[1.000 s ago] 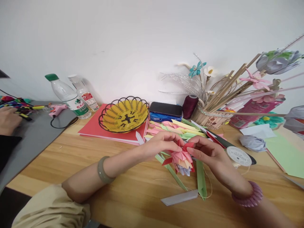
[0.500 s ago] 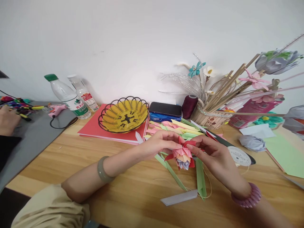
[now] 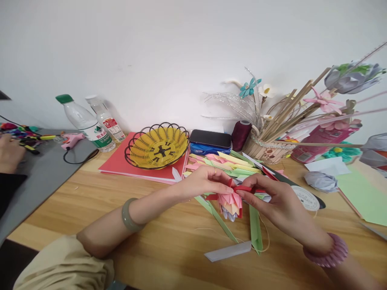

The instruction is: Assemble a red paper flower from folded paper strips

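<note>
Between both hands is a folded paper flower [image 3: 230, 202] with pink, peach and pale lilac petals, its lilac end pointing down toward the table. My left hand [image 3: 208, 181], a ring on one finger, pinches its upper edge. With thumb and fingers, my right hand [image 3: 269, 195] grips a red paper strip [image 3: 243, 188] at the flower's top right. More red paper sticks out at the flower's left. Behind the hands lies a pile of folded paper strips [image 3: 223, 162] in pink, yellow and green. Green strips [image 3: 255, 227] and a grey strip [image 3: 228, 251] lie in front.
A yellow basket [image 3: 157, 147] rests on red paper [image 3: 113, 161]. Bottles [image 3: 87, 123], a glue gun [image 3: 72, 140], a phone [image 3: 211, 139], a thread spool [image 3: 241, 134] and a stick-filled holder [image 3: 267, 151] stand or lie behind. Another person's hand [image 3: 10, 153] is at far left.
My right hand has shifted slightly right and turned, drawing the red strip flatter across the flower's top. The flower has tilted a little, its lower end moving left and down.
</note>
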### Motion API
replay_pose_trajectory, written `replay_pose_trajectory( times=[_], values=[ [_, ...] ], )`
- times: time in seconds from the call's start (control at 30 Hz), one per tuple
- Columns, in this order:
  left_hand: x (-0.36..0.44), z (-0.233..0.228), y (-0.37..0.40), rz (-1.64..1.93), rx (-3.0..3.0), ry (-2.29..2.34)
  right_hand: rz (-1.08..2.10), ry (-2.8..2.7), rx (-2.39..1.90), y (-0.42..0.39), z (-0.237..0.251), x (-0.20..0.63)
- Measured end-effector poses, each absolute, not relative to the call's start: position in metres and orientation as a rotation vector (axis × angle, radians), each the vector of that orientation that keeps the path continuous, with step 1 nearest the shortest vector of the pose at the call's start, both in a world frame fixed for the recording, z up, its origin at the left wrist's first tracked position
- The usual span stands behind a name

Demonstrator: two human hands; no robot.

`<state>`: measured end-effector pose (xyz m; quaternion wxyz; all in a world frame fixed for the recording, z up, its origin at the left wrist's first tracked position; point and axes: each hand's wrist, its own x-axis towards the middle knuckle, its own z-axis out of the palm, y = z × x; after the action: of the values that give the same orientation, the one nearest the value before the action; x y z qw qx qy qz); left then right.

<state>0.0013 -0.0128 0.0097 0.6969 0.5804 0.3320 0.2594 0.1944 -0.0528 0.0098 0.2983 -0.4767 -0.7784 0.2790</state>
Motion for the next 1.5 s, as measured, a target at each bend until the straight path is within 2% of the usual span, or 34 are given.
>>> replay_pose_trajectory(
  times=[0.2, 0.43, 0.77, 0.97, 1.07, 1.3, 1.5],
  values=[
    [0.001, 0.008, -0.013, 0.544, 1.391, 0.8, 0.664, -2.118, -1.247, -0.052, 0.008, 0.196],
    [0.001, 0.011, -0.013, 0.518, 1.429, 0.844, 0.817, -2.125, -1.246, -0.053, 0.013, 0.193],
    [0.003, 0.011, -0.015, 0.491, 1.445, 0.874, 0.758, -2.158, -1.244, -0.054, 0.009, 0.189],
    [0.003, 0.006, -0.014, 0.575, 1.38, 0.874, 1.11, -1.917, -1.259, -0.053, 0.014, 0.189],
    [0.004, 0.004, -0.013, 0.631, 1.228, 0.792, 1.168, -1.85, -1.252, -0.052, 0.014, 0.19],
    [0.008, 0.0, -0.014, 0.672, 0.985, 0.767, 1.089, -1.906, -1.249, -0.053, 0.013, 0.187],
    [0.005, 0.006, -0.013, 0.637, 1.132, 0.801, 1.032, -1.95, -1.261, -0.053, 0.011, 0.189]
  ],
)
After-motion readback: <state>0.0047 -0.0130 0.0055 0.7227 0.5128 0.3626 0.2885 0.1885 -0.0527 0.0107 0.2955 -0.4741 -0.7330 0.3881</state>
